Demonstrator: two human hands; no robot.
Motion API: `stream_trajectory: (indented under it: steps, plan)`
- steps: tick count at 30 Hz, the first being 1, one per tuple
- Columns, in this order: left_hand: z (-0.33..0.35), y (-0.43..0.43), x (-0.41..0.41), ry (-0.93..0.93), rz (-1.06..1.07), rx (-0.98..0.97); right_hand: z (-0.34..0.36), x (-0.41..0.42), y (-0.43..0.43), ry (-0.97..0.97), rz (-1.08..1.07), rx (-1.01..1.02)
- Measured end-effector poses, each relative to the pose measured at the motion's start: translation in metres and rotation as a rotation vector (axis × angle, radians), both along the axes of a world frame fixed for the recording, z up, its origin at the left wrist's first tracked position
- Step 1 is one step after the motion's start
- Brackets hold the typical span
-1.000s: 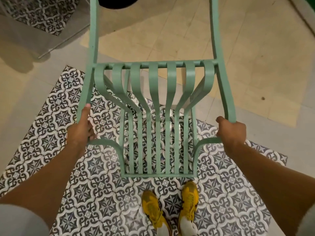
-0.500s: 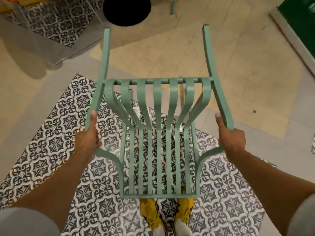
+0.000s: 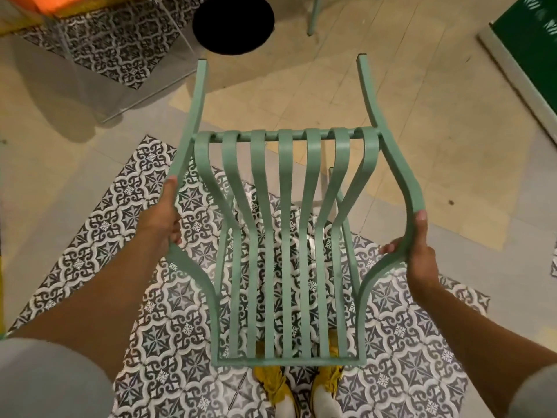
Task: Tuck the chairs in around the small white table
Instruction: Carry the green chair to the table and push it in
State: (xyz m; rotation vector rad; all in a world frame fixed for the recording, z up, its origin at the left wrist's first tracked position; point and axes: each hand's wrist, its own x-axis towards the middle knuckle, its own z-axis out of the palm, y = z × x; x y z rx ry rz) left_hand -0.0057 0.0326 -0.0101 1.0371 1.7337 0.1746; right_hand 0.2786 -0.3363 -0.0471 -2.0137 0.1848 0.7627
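A mint-green slatted metal chair is held off the floor in front of me, tipped so its front legs point away toward the top of the view. My left hand grips the chair's left side rail. My right hand grips the right side rail where it curves. The small white table is not in view; a round black disc lies on the floor beyond the chair's legs.
A patterned black-and-white tile patch lies under me, with my yellow shoes at the bottom. A clear acrylic stand is at the upper left, another green chair leg at the top, a dark green wall panel at the right.
The view has tilted up, so the chair sits lower in frame and its two leg ends now show. The black disc and the clear stand have come into view. Both hands kept their grip.
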Motion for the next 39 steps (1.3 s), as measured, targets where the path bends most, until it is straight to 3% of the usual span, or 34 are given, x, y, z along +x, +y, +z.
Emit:
stream_trajectory:
  steps: [5, 12, 19, 27, 32, 39]
  plan:
    - [0.000, 0.008, 0.003, -0.012, 0.027, 0.064, -0.016, -0.004, 0.017, 0.003, -0.131, 0.032]
    - [0.002, 0.002, -0.017, -0.208, 0.065, 0.259, 0.001, 0.011, 0.042, 0.015, -0.197, -0.007]
    - [-0.011, -0.029, -0.021, -0.274, 0.091, 0.229, 0.021, 0.041, 0.068, -0.053, -0.265, -0.094]
    - [0.030, -0.021, -0.003, -0.261, 0.151, 0.208, 0.053, 0.062, 0.093, -0.115, -0.378, -0.149]
    - [0.053, -0.011, -0.003, -0.325, 0.187, 0.156, 0.055, 0.037, 0.076, -0.306, -0.118, -0.173]
    - [0.059, -0.002, -0.005, -0.353, 0.182, 0.192, -0.026, -0.006, -0.003, 0.013, 0.027, -0.388]
